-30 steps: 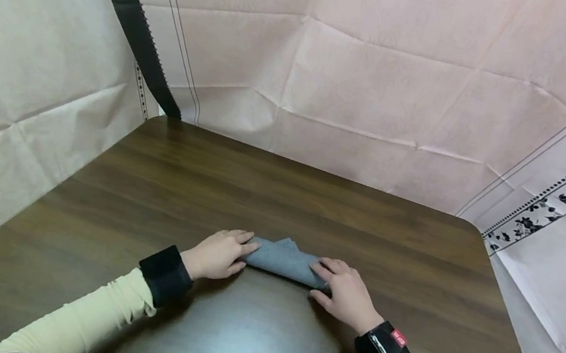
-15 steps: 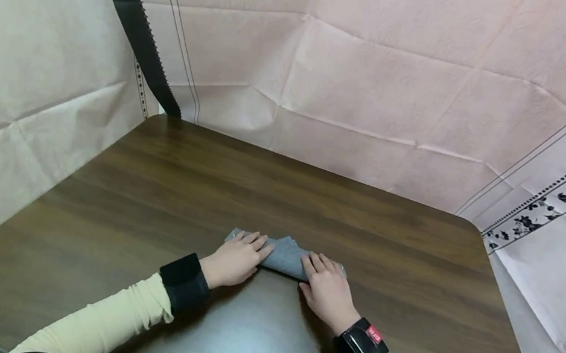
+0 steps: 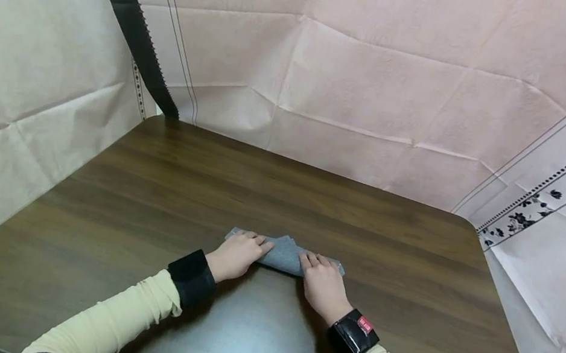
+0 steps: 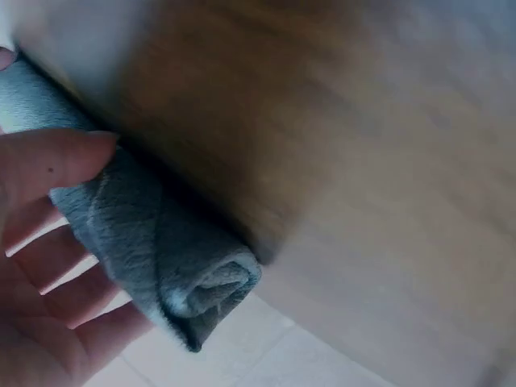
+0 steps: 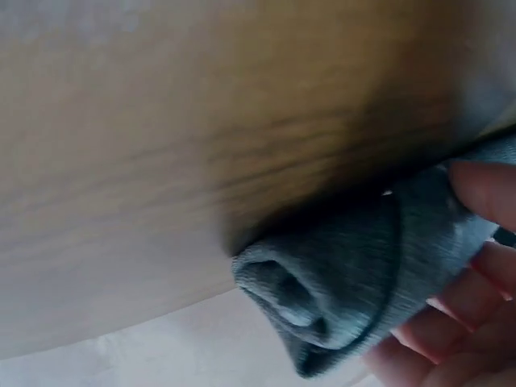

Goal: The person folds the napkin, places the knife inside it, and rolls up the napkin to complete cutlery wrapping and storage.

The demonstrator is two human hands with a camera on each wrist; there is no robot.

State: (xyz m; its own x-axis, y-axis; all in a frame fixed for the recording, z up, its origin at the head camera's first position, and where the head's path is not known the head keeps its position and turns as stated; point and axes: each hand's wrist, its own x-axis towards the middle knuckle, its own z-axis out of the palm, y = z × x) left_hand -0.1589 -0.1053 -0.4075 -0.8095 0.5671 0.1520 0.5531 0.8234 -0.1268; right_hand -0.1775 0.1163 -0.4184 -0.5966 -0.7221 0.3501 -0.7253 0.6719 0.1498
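A grey-blue cloth (image 3: 283, 257), rolled into a short bundle, lies on the brown table before me. A small pointed flap sticks up from its far side, midway along. My left hand (image 3: 237, 256) grips the roll left of its middle; in the left wrist view the thumb presses its near side and the fingers lie along the other. Right of the middle, my right hand (image 3: 323, 289) holds it likewise between thumb and fingers. The right wrist view shows the roll's spiralled end (image 5: 294, 302), poking out beyond that hand. Part of the cloth is hidden beneath both hands.
The brown wood-grain table (image 3: 281, 188) has rounded far corners. Behind it and to its sides hang creased pale sheets (image 3: 383, 94), one with a black floral border. A dark strip (image 3: 131, 19) runs down to the far left corner.
Both hands have moved inward along the roll from its ends, uncovering the ends, mostly during the first half second. Since then they have shifted only slightly.
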